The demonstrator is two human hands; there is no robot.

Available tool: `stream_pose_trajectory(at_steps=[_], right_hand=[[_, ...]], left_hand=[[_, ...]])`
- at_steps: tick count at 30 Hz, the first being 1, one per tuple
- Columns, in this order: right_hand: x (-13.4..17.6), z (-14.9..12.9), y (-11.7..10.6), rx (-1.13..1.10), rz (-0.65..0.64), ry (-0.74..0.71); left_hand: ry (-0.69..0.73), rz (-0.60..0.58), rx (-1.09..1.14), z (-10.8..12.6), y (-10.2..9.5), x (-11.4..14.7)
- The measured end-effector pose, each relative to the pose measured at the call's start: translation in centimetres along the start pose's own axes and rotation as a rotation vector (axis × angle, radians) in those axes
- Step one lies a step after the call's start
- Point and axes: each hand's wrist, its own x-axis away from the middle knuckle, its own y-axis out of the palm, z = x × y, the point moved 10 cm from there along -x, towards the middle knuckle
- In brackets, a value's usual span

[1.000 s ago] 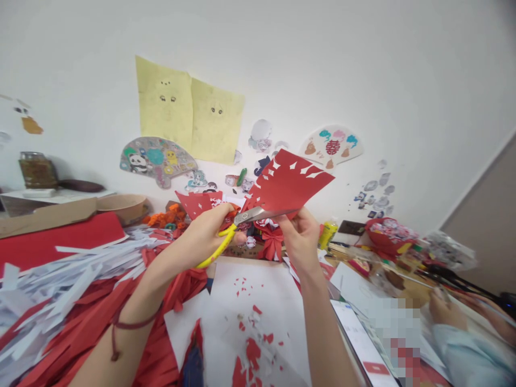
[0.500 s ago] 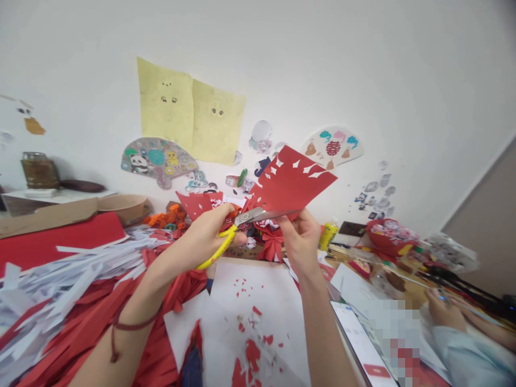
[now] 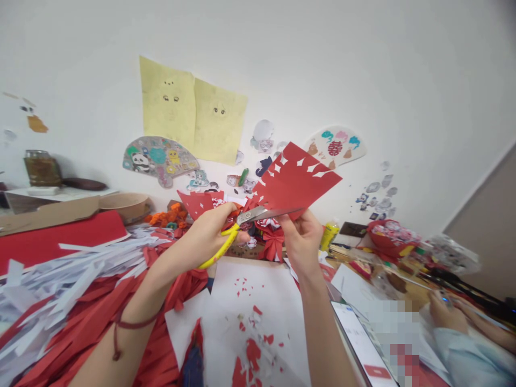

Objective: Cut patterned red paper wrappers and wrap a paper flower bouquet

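Note:
My left hand (image 3: pixel 213 234) is closed on a pair of scissors with yellow handles (image 3: pixel 221 251). Their metal blades (image 3: pixel 258 214) point right and stand apart at the lower edge of a red sheet of paper (image 3: pixel 298 180). Diamond-shaped holes and notches run along the paper's upper and left edges. Pinching the paper's lower right part from below is my right hand (image 3: pixel 303 236), close to the blade tips. Both hands are raised above a white sheet (image 3: pixel 258 274) strewn with small red paper scraps (image 3: pixel 253 352).
Piles of white strips (image 3: pixel 80 269) and red strips (image 3: pixel 92 328) lie at left. A phone (image 3: pixel 358 341) rests at right, near another person's hand (image 3: pixel 447 312). A yellow bottle (image 3: pixel 329 235) and red bouquet (image 3: pixel 393 236) stand behind. Drawings (image 3: pixel 220 121) hang on the wall.
The red paper has shifted slightly right and up in view, its hold unchanged. My hands and the scissors keep nearly the same pose; the whole view has moved a little.

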Motion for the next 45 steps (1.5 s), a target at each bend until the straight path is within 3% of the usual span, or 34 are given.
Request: stream_pose_trajectory(at_steps=[26, 45], right_hand=[[-0.2, -0.7, -0.7, -0.035, 0.025, -0.029], [-0.3, -2.9, -1.0, 0.088, -0.143, -0.077]], left_hand=[[0.032, 0.015, -0.143, 0.1, -0.4, 0.2], [0.039, -0.003, -0.223, 0.8, -0.5, 0.6]])
